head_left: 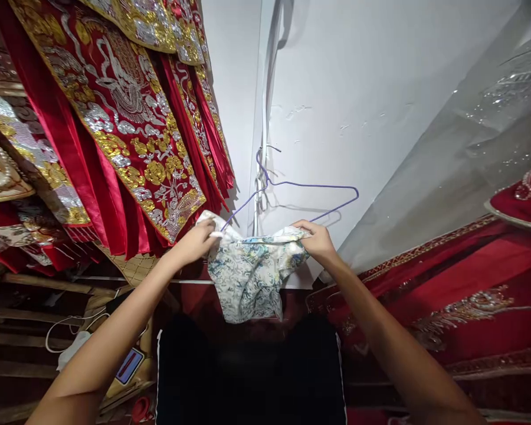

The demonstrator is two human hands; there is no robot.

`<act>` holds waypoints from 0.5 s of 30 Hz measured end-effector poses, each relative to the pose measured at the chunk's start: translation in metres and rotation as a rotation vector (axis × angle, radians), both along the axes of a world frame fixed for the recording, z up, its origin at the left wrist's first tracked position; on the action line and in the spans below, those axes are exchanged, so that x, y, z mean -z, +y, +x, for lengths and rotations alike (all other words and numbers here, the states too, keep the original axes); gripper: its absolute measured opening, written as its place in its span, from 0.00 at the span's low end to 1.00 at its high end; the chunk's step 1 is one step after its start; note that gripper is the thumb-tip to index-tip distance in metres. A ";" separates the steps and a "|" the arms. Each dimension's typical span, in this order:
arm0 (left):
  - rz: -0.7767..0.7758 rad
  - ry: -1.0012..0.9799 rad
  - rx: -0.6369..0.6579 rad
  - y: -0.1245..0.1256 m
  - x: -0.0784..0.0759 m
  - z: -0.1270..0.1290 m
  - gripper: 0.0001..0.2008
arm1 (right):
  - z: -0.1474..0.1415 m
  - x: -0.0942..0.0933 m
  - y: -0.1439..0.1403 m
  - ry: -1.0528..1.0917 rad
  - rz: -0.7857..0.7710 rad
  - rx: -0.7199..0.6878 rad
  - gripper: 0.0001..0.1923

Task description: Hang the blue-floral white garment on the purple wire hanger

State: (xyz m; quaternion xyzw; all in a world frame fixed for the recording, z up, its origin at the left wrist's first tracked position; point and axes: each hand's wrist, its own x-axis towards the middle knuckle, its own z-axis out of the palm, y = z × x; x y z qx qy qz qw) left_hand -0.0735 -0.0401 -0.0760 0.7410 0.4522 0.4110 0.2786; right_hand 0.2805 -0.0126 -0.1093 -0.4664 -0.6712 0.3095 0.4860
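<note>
Two hands grip a patterned garment below the hanger

Head view: the patterned garment (250, 274) is just below the purple hanger (318, 186), overlapping its lower left part. Both forearms reach forward, angling inward. The left hand (201, 237), below the hanger's left side, pinches the garment's white edge between thumb and fingers. The right hand (317, 239), below the hanger's right side, has its fingers closed on the opposite edge.

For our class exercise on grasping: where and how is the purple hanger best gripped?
Probably pinch the purple hanger by its right shoulder, coming from above: that thin bar is bare and nearly level, while the left shoulder slopes down to the patterned cloth.
</note>
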 end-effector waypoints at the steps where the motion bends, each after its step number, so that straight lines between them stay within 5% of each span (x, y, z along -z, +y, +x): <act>1: 0.082 0.043 0.032 0.006 -0.011 0.009 0.07 | -0.003 -0.004 -0.004 0.003 -0.011 -0.020 0.16; 3: 0.182 0.069 0.061 0.016 -0.028 0.028 0.02 | -0.011 -0.011 -0.014 -0.012 -0.034 -0.078 0.13; 6: 0.248 0.018 0.023 0.028 -0.038 0.044 0.14 | -0.017 -0.023 -0.031 -0.175 -0.020 -0.091 0.18; 11: 0.256 0.126 0.014 0.040 -0.050 0.028 0.14 | 0.021 -0.048 -0.034 -0.300 0.179 0.320 0.44; 13: 0.284 0.164 0.012 0.040 -0.058 0.019 0.13 | 0.047 -0.061 -0.025 -0.281 0.184 0.327 0.42; 15: 0.339 0.186 -0.009 0.040 -0.063 0.012 0.11 | 0.069 -0.074 -0.017 -0.292 0.099 0.171 0.30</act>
